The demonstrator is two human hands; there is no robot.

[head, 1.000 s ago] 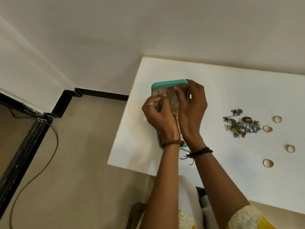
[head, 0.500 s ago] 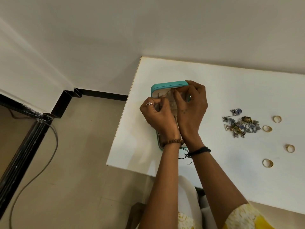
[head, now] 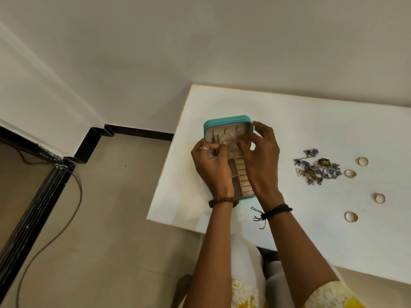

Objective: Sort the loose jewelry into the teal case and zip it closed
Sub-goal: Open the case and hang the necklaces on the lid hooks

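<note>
The teal case lies open near the table's left edge, its lid upright and beige compartments showing. Over it, my left hand and my right hand both pinch a small clear plastic piece in front of the lid's inner slots. To the right lies a tangled heap of blue and gold jewelry. Several loose gold rings lie around it: one ring far right, another ring beside the heap, a third ring nearer me.
The white table ends just left of the case, with its near edge running diagonally toward me. Tiled floor, a grey cable and a black door frame lie to the left. A white wall stands behind.
My hands have drawn back from the lid toward me, uncovering its inner slots. The clear piece now shows between my fingers. The jewelry on the table has not moved.
</note>
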